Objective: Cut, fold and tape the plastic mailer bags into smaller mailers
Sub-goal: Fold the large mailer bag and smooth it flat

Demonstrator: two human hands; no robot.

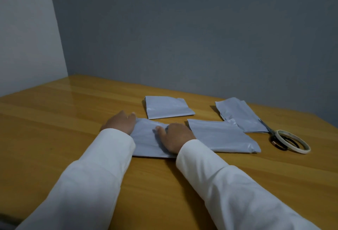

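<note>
Lying flat at the centre of the frame, a grey plastic mailer bag (146, 141) is pressed down on the glossy yellow-brown wooden table (64, 112) by two hands in long white sleeves (95, 180). The left hand (119, 122) is laid over the bag's left edge, its fingers reaching past the upper left corner; the right hand (175, 135) is spread flat on the bag's right part, thumb pointing left. Nothing is seen to be clasped by either hand, and the two are kept apart with bare plastic between them.

Just right of the right hand, a second folded grey mailer piece (223, 135) is found, its left edge touching or slightly overlapping the pressed bag; which of the two cannot be told. Above the hands, a third folded grey rectangle (168, 107) is set apart from the rest. At the upper right, a fourth grey piece (241, 115) is partly covered by the second. Black-handled scissors (274, 138) are placed at its lower right corner, and a pale ring of adhesive tape (292, 142) is laid over their handles.

Room to the right is thus crowded. Bare wood is left open at the left and along the bottom of the frame. The table's far edge is met by a grey wall (182, 28), its left edge by a paler wall (27, 37).
</note>
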